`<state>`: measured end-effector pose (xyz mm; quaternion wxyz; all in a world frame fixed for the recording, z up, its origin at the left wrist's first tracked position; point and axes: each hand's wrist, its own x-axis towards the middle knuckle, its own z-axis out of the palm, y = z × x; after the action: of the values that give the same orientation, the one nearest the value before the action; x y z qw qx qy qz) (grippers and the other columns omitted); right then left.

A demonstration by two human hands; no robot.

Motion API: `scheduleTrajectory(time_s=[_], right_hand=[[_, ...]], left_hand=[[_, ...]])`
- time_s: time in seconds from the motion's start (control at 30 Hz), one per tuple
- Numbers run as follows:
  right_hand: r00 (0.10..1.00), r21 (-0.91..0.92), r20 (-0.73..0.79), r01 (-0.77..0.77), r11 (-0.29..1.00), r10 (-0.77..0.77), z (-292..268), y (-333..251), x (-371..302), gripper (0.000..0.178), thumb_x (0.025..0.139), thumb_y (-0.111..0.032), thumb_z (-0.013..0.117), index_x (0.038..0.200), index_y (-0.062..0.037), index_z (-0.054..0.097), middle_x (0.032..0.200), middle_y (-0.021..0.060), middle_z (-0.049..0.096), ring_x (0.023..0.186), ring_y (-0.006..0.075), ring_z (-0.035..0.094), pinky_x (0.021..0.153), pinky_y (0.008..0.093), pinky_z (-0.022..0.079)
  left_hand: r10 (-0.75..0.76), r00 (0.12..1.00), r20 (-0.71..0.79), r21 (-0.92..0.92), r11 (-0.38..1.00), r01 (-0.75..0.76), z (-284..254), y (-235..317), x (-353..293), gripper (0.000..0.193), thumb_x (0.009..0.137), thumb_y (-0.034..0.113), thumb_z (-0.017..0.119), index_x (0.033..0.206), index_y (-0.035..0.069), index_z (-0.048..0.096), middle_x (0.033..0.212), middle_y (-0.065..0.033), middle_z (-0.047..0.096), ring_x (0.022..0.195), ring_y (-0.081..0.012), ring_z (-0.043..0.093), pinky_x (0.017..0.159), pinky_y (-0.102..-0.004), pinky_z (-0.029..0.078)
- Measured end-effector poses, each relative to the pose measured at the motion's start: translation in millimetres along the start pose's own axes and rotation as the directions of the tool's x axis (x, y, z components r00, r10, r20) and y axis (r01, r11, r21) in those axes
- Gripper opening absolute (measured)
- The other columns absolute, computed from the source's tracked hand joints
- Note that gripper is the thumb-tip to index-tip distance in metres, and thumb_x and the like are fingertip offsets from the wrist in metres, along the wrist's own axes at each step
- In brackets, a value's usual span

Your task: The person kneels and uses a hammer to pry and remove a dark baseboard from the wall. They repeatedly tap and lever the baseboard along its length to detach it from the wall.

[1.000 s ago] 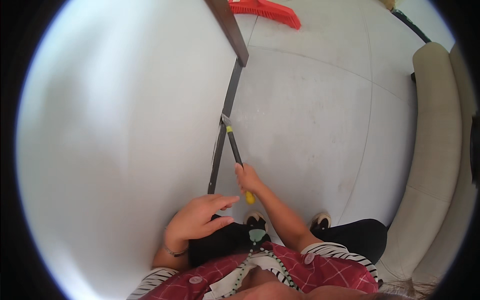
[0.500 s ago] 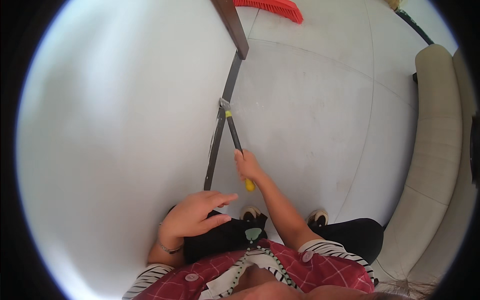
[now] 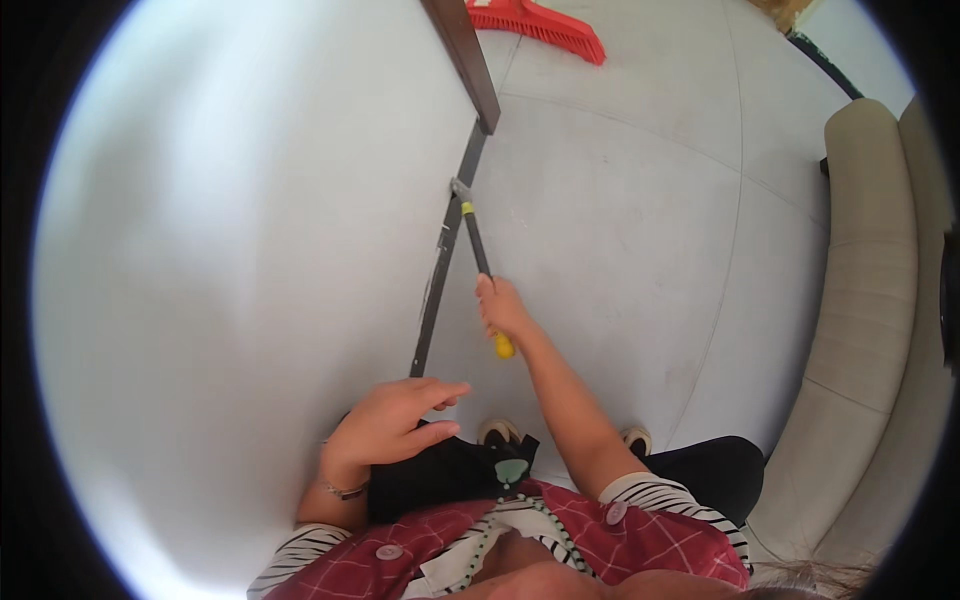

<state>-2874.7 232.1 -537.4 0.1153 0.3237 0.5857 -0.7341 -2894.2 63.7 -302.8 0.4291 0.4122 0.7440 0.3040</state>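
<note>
My right hand is closed around the handle of a long scraper, black with yellow parts. Its grey metal head touches the dark baseboard where the wall meets the floor. White patches and marks show along that strip. Close to the wall, my left hand holds nothing, thumb and fingers apart. Whether its fingertips touch the wall is unclear.
A brown door frame rises at the far end of the strip. Beyond it a red broom head lies on the tiled floor. On the right stands a beige sofa. My shoes are close below my hands.
My right hand has moved forward with the scraper, and its head now sits farther along the baseboard toward the door frame. My left hand has hardly moved.
</note>
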Motion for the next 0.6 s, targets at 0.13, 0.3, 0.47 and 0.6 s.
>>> scheduleTrajectory(time_s=[0.13, 0.3, 0.47, 0.6], right_hand=[[0.99, -0.099, -0.078, 0.109, 0.989, -0.117, -5, -3, 2, 0.041, 0.095, -0.038, 0.043, 0.082, 0.0001, 0.051, 0.06, 0.0089, 0.051, 0.04, 0.0206, 0.051, 0.038, 0.0341, 0.045], [0.958, -0.475, -0.149, 0.149, 0.867, -0.247, -38, -87, -25, 0.047, 0.095, -0.041, 0.044, 0.08, 0.0028, 0.051, 0.062, 0.0122, 0.053, 0.046, 0.0247, 0.056, 0.039, 0.037, 0.046], [0.96, -0.888, -0.126, 0.003, 0.461, -0.249, -76, -180, -83, 0.046, 0.093, -0.036, 0.047, 0.083, 0.0078, 0.057, 0.072, 0.0216, 0.06, 0.05, 0.0318, 0.058, 0.05, 0.0427, 0.05], [0.977, -0.975, -0.154, -0.126, 0.184, -0.149, -83, -254, -114, 0.037, 0.09, -0.03, 0.052, 0.089, 0.0065, 0.059, 0.083, 0.0227, 0.063, 0.063, 0.0341, 0.062, 0.06, 0.0424, 0.052]], left_hand=[[0.055, 0.993, -0.106, 0.013, 0.998, -0.054, 26, -32, -34, 0.038, 0.084, 0.018, 0.064, 0.118, 0.003, 0.056, 0.096, -0.0141, 0.064, 0.084, -0.0273, 0.062, 0.075, -0.0351, 0.05], [0.227, 0.96, -0.166, 0.064, 0.974, -0.219, 26, -59, -64, 0.038, 0.085, 0.022, 0.063, 0.117, 0.002, 0.057, 0.091, -0.0136, 0.064, 0.081, -0.0267, 0.062, 0.071, -0.0347, 0.049], [0.033, 0.985, -0.168, -0.115, 0.992, -0.052, 27, -95, -31, 0.038, 0.084, 0.024, 0.063, 0.114, 0.002, 0.059, 0.085, -0.0117, 0.065, 0.073, -0.0225, 0.061, 0.069, -0.0336, 0.049], [-0.187, 0.922, -0.339, -0.096, 0.982, 0.164, -5, -125, 17, 0.037, 0.082, 0.024, 0.063, 0.111, 0.002, 0.058, 0.089, -0.015, 0.064, 0.083, -0.0298, 0.062, 0.074, -0.0379, 0.05]])
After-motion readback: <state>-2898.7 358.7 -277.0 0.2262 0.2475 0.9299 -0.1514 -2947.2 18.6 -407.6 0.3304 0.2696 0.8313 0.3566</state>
